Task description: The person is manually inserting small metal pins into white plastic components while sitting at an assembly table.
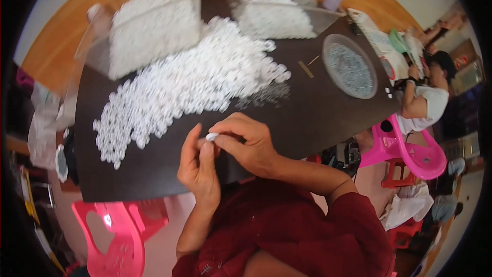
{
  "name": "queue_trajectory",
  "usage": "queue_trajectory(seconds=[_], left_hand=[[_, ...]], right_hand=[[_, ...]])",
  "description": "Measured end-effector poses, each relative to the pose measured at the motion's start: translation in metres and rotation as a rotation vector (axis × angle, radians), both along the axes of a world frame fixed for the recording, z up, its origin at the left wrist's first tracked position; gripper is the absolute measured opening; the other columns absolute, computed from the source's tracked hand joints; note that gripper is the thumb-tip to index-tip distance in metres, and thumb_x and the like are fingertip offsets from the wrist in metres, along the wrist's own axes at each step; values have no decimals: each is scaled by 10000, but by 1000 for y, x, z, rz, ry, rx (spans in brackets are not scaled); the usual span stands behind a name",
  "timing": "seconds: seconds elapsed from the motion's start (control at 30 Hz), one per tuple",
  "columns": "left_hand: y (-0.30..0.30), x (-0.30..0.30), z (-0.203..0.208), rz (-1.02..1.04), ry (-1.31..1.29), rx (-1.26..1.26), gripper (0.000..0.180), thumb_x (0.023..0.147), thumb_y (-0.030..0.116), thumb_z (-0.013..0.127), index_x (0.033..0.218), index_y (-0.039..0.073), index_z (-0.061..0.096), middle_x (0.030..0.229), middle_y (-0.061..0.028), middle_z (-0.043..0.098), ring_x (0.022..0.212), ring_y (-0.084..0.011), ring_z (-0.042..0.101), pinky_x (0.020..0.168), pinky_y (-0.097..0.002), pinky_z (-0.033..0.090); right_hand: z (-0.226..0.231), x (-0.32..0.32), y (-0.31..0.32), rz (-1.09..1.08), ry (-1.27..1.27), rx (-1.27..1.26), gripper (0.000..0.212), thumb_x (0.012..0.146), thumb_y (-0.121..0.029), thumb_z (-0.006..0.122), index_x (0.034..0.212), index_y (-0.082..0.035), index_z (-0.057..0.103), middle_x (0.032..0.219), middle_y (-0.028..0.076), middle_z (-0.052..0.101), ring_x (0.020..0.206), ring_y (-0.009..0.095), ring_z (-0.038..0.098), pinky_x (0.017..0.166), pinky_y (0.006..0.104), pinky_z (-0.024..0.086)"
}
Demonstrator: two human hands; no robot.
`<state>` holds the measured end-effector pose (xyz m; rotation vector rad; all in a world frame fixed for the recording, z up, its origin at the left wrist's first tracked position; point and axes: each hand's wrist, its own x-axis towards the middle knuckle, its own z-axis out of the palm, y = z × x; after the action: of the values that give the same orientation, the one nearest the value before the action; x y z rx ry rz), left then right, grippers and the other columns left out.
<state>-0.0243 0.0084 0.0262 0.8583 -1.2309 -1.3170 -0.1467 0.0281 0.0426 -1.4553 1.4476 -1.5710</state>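
Observation:
Between my two hands is a small white oval piece, held above the near part of the dark table. My left hand pinches it from the left with thumb and fingers. The fingertips of my right hand close on its other side. Just beyond lies a long spread heap of similar white pieces. At the heap's right edge is a scatter of small, thin dark bits, too small to make out.
Two clear bins of white pieces, a large one and a smaller one, stand at the back. To the right sits a round tray of small grey-blue parts. Another person sits at the right. Pink chairs stand around the table.

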Motion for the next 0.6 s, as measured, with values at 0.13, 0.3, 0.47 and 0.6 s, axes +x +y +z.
queue_trajectory(seconds=[0.13,0.3,0.47,0.6], left_hand=[[5,2,-4,-57,8,5,298,926,87,541,1190,-51,535,833,-64,608,706,-92,530,651,-219,449],[3,9,-16,-136,-9,47,296,919,117,569,1165,-47,551,836,-75,618,725,-98,546,656,-219,460],[1,7,-14,-186,-18,34,276,914,93,577,1159,-33,559,847,-59,617,741,-87,534,674,-214,450],[4,9,-12,-172,-84,34,251,909,81,583,1136,-27,577,849,-49,619,751,-87,541,691,-212,456]], right_hand=[[32,-51,-14,-206,287,-121,122,809,-57,641,924,-19,659,801,31,610,679,88,567,618,219,449],[102,-131,-57,-532,378,-287,135,786,-48,654,909,8,664,729,-13,584,666,42,499,608,196,422],[111,-217,-104,-796,992,-442,165,790,-98,619,910,11,647,782,116,656,706,230,622,651,315,482],[70,-199,-89,-699,1114,-390,127,772,-85,610,870,-15,651,811,136,646,772,315,615,685,372,485]])
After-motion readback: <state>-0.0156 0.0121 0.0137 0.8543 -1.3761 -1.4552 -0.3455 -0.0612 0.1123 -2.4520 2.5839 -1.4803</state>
